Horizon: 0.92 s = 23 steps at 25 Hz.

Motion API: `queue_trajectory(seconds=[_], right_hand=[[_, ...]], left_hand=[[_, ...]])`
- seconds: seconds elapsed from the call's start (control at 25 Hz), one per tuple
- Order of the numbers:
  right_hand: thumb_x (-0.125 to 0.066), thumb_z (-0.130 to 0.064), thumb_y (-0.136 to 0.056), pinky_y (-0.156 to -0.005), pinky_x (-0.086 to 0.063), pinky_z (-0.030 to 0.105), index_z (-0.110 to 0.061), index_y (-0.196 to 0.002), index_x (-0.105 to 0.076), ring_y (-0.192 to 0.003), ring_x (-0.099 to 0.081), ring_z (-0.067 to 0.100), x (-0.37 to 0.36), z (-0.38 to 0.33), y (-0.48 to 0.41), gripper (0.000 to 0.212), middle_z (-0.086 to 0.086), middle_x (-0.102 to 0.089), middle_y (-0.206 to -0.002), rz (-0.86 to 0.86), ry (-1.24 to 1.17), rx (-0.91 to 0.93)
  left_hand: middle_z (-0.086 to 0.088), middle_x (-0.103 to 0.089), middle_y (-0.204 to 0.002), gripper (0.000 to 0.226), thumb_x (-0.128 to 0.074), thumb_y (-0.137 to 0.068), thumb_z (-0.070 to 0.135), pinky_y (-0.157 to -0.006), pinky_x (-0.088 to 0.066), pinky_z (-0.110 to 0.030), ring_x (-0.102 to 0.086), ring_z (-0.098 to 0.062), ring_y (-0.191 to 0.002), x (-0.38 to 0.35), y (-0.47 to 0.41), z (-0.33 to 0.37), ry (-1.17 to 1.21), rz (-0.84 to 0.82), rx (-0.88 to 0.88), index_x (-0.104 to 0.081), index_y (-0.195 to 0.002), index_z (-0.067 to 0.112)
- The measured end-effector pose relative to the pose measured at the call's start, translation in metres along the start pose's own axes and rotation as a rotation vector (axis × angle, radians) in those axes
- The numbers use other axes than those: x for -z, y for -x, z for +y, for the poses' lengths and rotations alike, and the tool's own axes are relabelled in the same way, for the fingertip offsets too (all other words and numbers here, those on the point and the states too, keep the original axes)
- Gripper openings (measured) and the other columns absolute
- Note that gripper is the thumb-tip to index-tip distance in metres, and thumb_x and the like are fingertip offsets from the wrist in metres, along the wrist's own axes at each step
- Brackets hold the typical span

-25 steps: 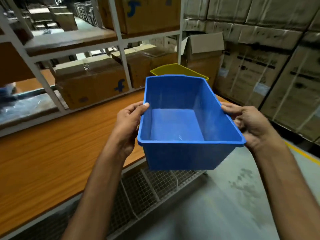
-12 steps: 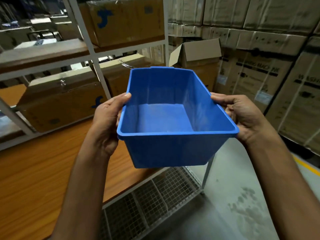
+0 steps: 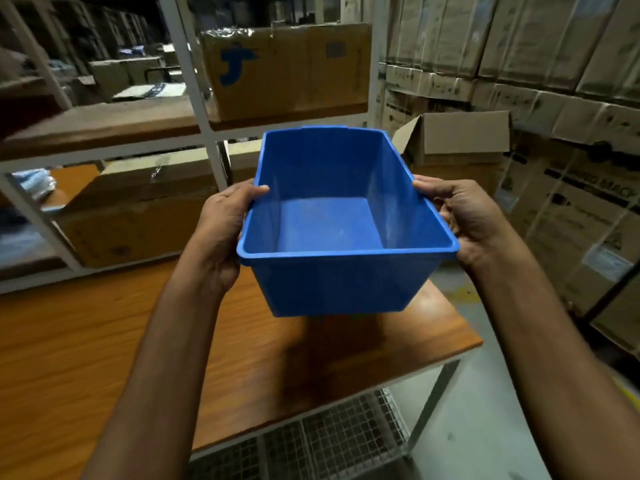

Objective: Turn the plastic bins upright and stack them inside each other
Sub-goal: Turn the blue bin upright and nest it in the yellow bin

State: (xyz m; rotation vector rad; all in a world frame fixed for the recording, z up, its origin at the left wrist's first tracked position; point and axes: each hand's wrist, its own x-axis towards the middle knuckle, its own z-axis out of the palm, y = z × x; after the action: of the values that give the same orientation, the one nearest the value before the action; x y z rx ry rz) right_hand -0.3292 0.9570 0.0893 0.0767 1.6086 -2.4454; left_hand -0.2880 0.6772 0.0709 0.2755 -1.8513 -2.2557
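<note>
An empty blue plastic bin (image 3: 332, 285) hangs upright in the air above the right end of a wooden shelf board (image 3: 104, 341). My left hand (image 3: 221, 223) grips its left rim, thumb hooked over the edge. My right hand (image 3: 471, 220) grips the right rim the same way. The bin's open top faces me and its inside holds nothing. The yellow bin seen a moment ago is hidden behind the blue one.
White metal rack posts (image 3: 194, 84) rise behind the bin, with cardboard boxes (image 3: 287, 67) on the shelves. An open carton (image 3: 457, 147) and stacked cartons (image 3: 568, 188) stand at the right. A wire mesh shelf (image 3: 329, 441) lies below; grey floor (image 3: 485, 427) at right.
Both hands have carried the blue bin up and away over the shelf's right end. The yellow bin has gone out of sight behind it. The grip is unchanged.
</note>
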Motion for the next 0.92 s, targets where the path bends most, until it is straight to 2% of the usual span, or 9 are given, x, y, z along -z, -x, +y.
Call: queue_trajectory(seconds=[0.04, 0.12, 0.24, 0.36, 0.48, 0.6, 0.68, 0.8, 0.92], right_hand=[[-0.042, -0.006, -0.104, -0.033, -0.044, 0.014, -0.003, -0.133, -0.06, -0.034, -0.058, 0.003, 0.004, -0.004, -0.011, 0.034, 0.011, -0.064, -0.108, -0.013, 0.012, -0.007], [-0.046, -0.01, -0.103, -0.033, -0.044, 0.015, -0.005, -0.128, -0.061, -0.036, -0.062, 0.006, 0.015, -0.014, -0.041, 0.03, 0.01, -0.064, -0.098, -0.092, 0.054, -0.03], [-0.064, -0.015, -0.09, -0.083, -0.064, 0.041, -0.009, -0.127, -0.07, -0.108, -0.073, 0.032, 0.031, -0.024, -0.084, 0.037, 0.015, -0.072, -0.123, -0.139, 0.22, -0.003], [-0.069, -0.016, -0.086, -0.104, -0.052, 0.047, -0.013, -0.117, -0.076, -0.112, -0.071, 0.033, 0.047, -0.035, -0.118, 0.032, 0.01, -0.076, -0.118, -0.148, 0.347, 0.026], [-0.072, -0.016, -0.085, -0.096, -0.056, 0.048, -0.004, -0.117, -0.072, -0.088, -0.074, 0.026, 0.048, -0.044, -0.142, 0.034, 0.01, -0.077, -0.099, -0.118, 0.487, 0.08], [-0.062, -0.007, -0.096, -0.055, -0.058, 0.021, -0.007, -0.112, -0.064, -0.059, -0.065, 0.008, 0.042, -0.049, -0.16, 0.016, 0.002, -0.067, -0.082, -0.061, 0.495, 0.193], [-0.058, -0.005, -0.097, -0.046, -0.052, 0.018, -0.005, -0.115, -0.062, -0.055, -0.064, 0.005, 0.035, -0.045, -0.163, 0.019, 0.004, -0.067, -0.085, -0.019, 0.43, 0.234], [-0.058, -0.006, -0.091, -0.056, -0.058, 0.025, 0.006, -0.124, -0.055, -0.072, -0.069, 0.017, 0.022, -0.035, -0.168, 0.035, 0.015, -0.071, -0.106, 0.046, 0.293, 0.283], [-0.055, -0.017, -0.083, -0.086, -0.061, 0.049, -0.009, -0.116, -0.042, -0.102, -0.068, 0.026, 0.007, -0.025, -0.163, 0.036, 0.015, -0.06, -0.123, 0.078, 0.209, 0.311]], left_hand=[[-0.016, -0.074, -0.121, 0.032, -0.064, -0.095, 0.025, -0.079, -0.06, -0.042, -0.071, -0.032, -0.109, -0.007, -0.006, -0.002, -0.004, 0.026, -0.006, -0.071, -0.124, 0.014], [-0.015, -0.074, -0.122, 0.034, -0.066, -0.093, 0.025, -0.087, -0.059, -0.047, -0.07, -0.035, -0.112, -0.021, -0.017, -0.007, -0.015, 0.066, -0.027, -0.072, -0.125, 0.015], [-0.015, -0.075, -0.119, 0.032, -0.063, -0.094, 0.021, -0.087, -0.058, -0.046, -0.072, -0.031, -0.105, -0.046, -0.03, -0.015, -0.034, 0.141, -0.048, -0.073, -0.124, 0.016], [-0.011, -0.076, -0.118, 0.033, -0.061, -0.096, 0.015, -0.077, -0.062, -0.039, -0.073, -0.028, -0.103, -0.065, -0.04, -0.023, -0.057, 0.168, -0.074, -0.071, -0.127, 0.02], [-0.007, -0.076, -0.12, 0.037, -0.065, -0.097, 0.016, -0.072, -0.06, -0.029, -0.074, -0.021, -0.103, -0.074, -0.042, -0.022, -0.074, 0.154, -0.119, -0.067, -0.133, 0.022], [-0.002, -0.077, -0.116, 0.034, -0.066, -0.098, 0.025, -0.071, -0.06, -0.025, -0.074, -0.013, -0.101, -0.084, -0.044, -0.012, -0.079, 0.181, -0.155, -0.069, -0.132, 0.019], [0.005, -0.079, -0.102, 0.032, -0.065, -0.098, 0.038, -0.064, -0.058, -0.024, -0.074, -0.008, -0.088, -0.088, -0.043, -0.006, -0.046, 0.277, -0.151, -0.072, -0.123, 0.018], [0.009, -0.068, -0.089, 0.038, -0.062, -0.096, 0.052, -0.062, -0.05, -0.025, -0.064, -0.007, -0.079, -0.094, -0.045, -0.011, 0.001, 0.546, -0.168, -0.065, -0.115, 0.019], [0.0, -0.064, -0.117, 0.06, -0.073, -0.088, 0.053, -0.075, -0.058, -0.032, -0.066, -0.011, -0.102, -0.112, -0.049, -0.027, 0.085, 0.6, -0.178, -0.046, -0.129, 0.02]])
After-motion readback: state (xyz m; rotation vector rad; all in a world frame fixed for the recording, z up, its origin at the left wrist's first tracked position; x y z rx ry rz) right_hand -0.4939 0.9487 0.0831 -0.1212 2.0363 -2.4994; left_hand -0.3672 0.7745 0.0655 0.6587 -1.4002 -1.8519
